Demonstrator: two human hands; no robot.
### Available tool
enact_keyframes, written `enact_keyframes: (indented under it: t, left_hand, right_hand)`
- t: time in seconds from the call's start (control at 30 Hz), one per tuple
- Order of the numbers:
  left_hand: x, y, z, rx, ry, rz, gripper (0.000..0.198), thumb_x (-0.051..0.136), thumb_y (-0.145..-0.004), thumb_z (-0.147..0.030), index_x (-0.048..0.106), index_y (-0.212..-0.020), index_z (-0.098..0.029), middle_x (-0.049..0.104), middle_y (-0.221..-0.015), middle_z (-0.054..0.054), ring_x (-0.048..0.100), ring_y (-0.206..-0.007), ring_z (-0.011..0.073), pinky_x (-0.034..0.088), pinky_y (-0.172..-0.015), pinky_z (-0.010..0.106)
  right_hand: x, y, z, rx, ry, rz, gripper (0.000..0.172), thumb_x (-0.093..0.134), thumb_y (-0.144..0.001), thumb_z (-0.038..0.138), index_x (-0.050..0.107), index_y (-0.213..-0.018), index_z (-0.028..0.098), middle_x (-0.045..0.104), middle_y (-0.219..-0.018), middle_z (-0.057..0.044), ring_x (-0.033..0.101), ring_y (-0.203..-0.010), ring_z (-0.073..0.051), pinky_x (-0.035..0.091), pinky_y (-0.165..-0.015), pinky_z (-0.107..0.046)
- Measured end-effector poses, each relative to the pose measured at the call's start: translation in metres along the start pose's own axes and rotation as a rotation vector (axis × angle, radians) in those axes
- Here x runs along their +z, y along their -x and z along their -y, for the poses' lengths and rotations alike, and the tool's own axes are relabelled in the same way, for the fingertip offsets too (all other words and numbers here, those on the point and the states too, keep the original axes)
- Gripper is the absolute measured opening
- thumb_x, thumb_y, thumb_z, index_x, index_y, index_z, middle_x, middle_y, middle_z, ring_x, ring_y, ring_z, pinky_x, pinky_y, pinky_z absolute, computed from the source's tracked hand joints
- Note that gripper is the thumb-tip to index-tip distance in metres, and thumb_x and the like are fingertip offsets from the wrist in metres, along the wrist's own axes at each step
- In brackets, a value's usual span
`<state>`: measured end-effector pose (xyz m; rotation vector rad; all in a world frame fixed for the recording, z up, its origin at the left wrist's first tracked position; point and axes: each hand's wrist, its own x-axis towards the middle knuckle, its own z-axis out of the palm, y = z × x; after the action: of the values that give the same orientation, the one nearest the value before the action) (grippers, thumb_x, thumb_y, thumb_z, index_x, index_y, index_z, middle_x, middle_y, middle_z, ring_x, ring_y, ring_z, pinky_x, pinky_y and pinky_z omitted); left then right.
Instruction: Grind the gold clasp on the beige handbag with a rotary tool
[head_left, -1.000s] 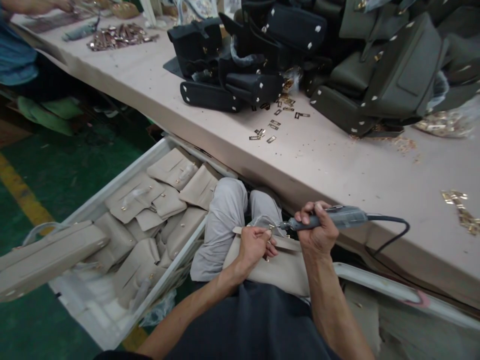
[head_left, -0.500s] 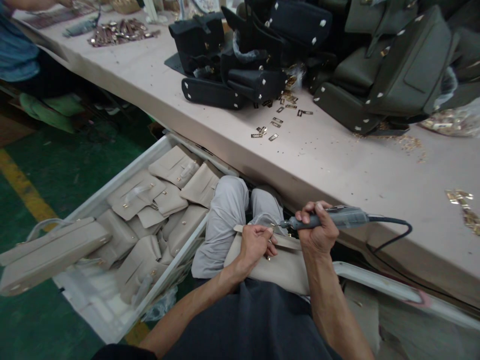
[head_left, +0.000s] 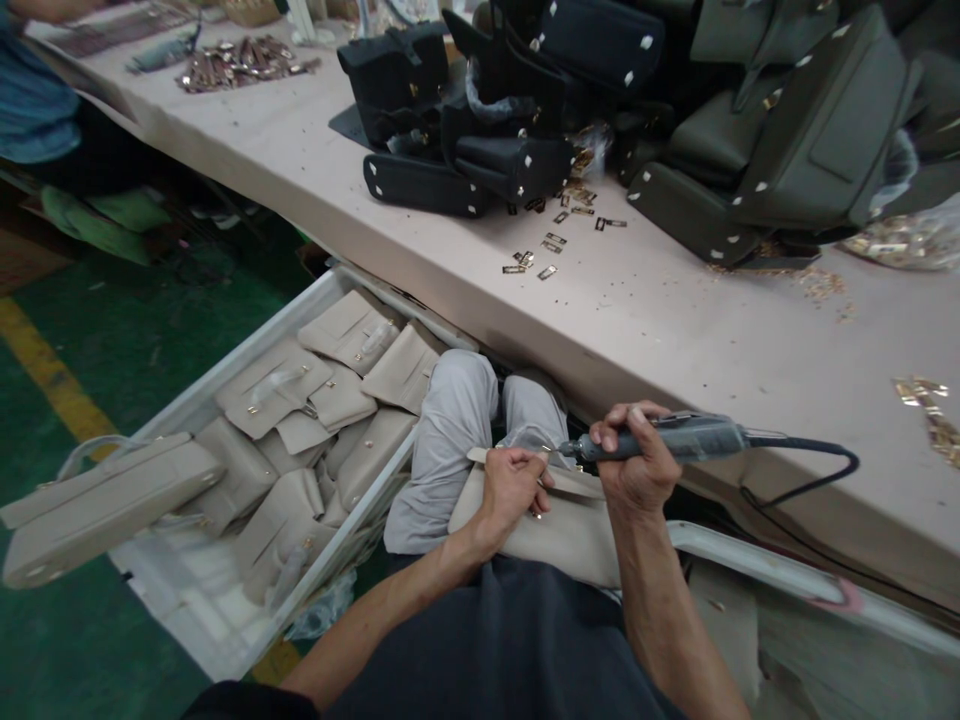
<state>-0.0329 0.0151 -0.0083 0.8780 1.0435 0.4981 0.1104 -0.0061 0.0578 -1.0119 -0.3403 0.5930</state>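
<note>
Right hand [head_left: 636, 462] is wrapped tight round the grey power tool [head_left: 675, 437], tip aimed at the top edge of the beige bag [head_left: 559, 535] lying on the lap, while the left hand [head_left: 512, 487] pinches that edge just beside the tip. Against a second ago barely anything has shifted: both hands keep their hold, only the cord [head_left: 814, 470] bows out further right, so I'd judge the work on this spot is still under way. No brand, label or writing is readable anywhere.
</note>
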Motion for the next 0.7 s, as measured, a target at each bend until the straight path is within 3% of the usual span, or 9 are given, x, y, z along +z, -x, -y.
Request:
enact_keyframes:
  t: [0.4, 0.7]
  left_hand:
    - [0.002, 0.0, -0.001, 0.0, -0.036, -0.004, 0.035, 0.07, -0.085, -0.044, 0.07, -0.072, -0.011, 0.071, -0.059, 0.005, 0.055, -0.032, 0.0105, 0.043, -0.032, 0.02]
    - [0.0, 0.004, 0.0, 0.046, -0.075, 0.041, 0.03, 0.07, -0.086, -0.04, 0.071, -0.073, -0.012, 0.07, -0.058, 0.003, 0.055, -0.032, 0.0102, 0.043, -0.034, 0.02]
  right_hand:
    - [0.001, 0.001, 0.0, -0.037, 0.029, 0.042, 0.017, 0.075, -0.084, 0.025, 0.06, -0.088, 0.02, 0.065, -0.077, 0.002, 0.051, -0.046, -0.009, 0.047, -0.053, -0.027]
    - [0.011, 0.005, -0.003, -0.036, 0.195, 0.259, 0.016, 0.077, -0.091, 0.026, 0.062, -0.086, 0.02, 0.062, -0.066, 0.003, 0.051, -0.044, -0.01, 0.043, -0.047, -0.026]
